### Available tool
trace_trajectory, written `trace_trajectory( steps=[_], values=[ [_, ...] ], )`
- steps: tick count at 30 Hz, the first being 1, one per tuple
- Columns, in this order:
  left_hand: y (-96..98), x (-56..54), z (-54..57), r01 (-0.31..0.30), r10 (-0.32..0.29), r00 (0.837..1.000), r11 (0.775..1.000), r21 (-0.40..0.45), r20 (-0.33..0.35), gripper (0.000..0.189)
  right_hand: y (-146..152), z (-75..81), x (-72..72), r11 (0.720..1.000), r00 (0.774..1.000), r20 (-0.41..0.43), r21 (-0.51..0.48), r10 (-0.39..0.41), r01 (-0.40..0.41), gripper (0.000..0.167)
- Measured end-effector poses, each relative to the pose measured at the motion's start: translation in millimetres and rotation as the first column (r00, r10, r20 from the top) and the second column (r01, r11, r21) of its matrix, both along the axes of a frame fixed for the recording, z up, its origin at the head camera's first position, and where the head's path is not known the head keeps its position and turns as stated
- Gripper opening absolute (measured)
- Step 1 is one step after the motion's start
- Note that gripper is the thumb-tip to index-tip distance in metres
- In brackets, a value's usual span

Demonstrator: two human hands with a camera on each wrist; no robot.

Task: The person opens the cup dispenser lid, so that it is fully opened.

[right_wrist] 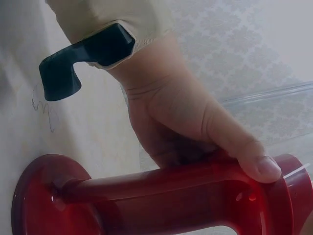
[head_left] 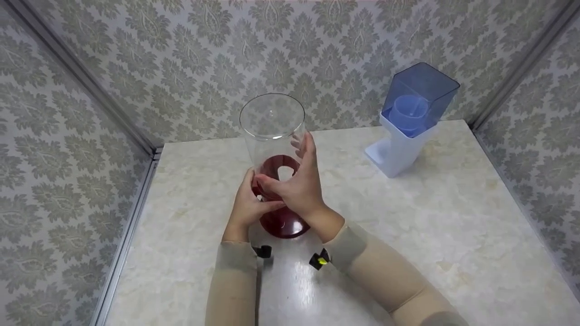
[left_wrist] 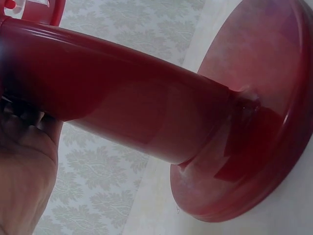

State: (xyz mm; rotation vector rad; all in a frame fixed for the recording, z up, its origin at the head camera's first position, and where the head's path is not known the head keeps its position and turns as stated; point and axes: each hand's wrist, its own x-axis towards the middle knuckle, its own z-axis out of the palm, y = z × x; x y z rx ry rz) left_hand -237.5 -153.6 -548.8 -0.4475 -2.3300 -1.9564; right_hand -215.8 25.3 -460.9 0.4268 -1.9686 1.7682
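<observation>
In the head view a red stand (head_left: pixel 285 222) with a round foot rises from the table, topped by a clear open cylinder (head_left: pixel 263 146). My left hand (head_left: pixel 247 203) grips the stand's upper part from the left, its thumb across the near side. From the right, my right hand (head_left: pixel 301 192) holds the red upper collar with its thumb, while its other fingers reach round behind the clear cylinder. The left wrist view shows the stand's thick column (left_wrist: pixel 137 93) and wide foot; that hand's fingertips are hidden behind it. In the right wrist view the right thumb (right_wrist: pixel 264 166) presses on the red collar.
At the back right of the pale marbled table (head_left: pixel 195 235) stands a white holder (head_left: pixel 401 156) with a translucent blue angular container (head_left: pixel 423 90) on top. Patterned wall panels (head_left: pixel 190 68) enclose the back and both sides.
</observation>
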Motion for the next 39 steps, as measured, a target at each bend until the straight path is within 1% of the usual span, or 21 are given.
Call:
trace_trajectory(
  steps=[4,6,10,12,17,20,22,26,29,34,39],
  values=[
    [0.0,0.7,1.2,0.006,-0.006,1.000,1.000,0.020,0.009,0.102,3.7,0.1,-1.9,0.999,0.999,0.013,-0.008,0.032,-0.032,0.137],
    [0.2,0.2,1.8,0.011,-0.012,1.000,0.999,0.033,0.013,0.100,6.5,-0.2,-4.0,0.998,0.998,0.022,-0.014,0.060,-0.060,0.139],
    [0.3,-1.2,2.5,0.013,-0.014,1.000,0.998,0.054,0.015,0.096,13.7,-0.1,-10.6,0.992,0.991,0.033,-0.010,0.126,-0.126,0.150],
    [0.4,-1.4,1.4,0.013,-0.014,1.000,0.998,0.061,0.017,0.094,17.9,-0.1,-14.4,0.989,0.988,0.023,0.014,0.150,-0.150,0.154],
    [-0.2,-0.4,-1.1,0.002,-0.004,0.999,0.999,0.048,0.035,0.095,27.2,0.9,-22.8,0.976,0.978,-0.003,0.047,0.211,-0.210,0.146],
    [-0.7,-0.3,-0.1,-0.008,0.008,0.999,1.000,0.024,0.036,0.096,31.7,2.6,-27.0,0.963,0.964,-0.002,0.039,0.266,-0.266,0.141],
    [-1.3,-1.1,1.2,-0.012,0.012,0.999,1.000,0.015,0.031,0.097,34.0,4.7,-30.1,0.954,0.955,0.002,0.039,0.296,-0.296,0.141],
    [-2.1,-2.7,3.5,-0.012,0.011,0.999,1.000,0.004,0.038,0.100,37.5,9.1,-37.8,0.931,0.932,-0.012,0.038,0.363,-0.362,0.148],
    [-1.7,-3.0,5.6,-0.007,0.007,0.999,1.000,-0.001,0.049,0.102,40.5,12.1,-43.5,0.910,0.909,-0.037,0.035,0.415,-0.414,0.155],
    [-0.6,-1.1,6.8,-0.006,0.006,0.999,1.000,-0.003,0.049,0.099,45.2,13.6,-49.3,0.883,0.881,-0.061,0.050,0.470,-0.467,0.155],
    [-0.6,3.4,3.2,-0.011,0.010,0.999,1.000,0.013,0.052,0.095,45.4,12.6,-49.8,0.865,0.865,-0.041,0.044,0.501,-0.499,0.153]
  ],
)
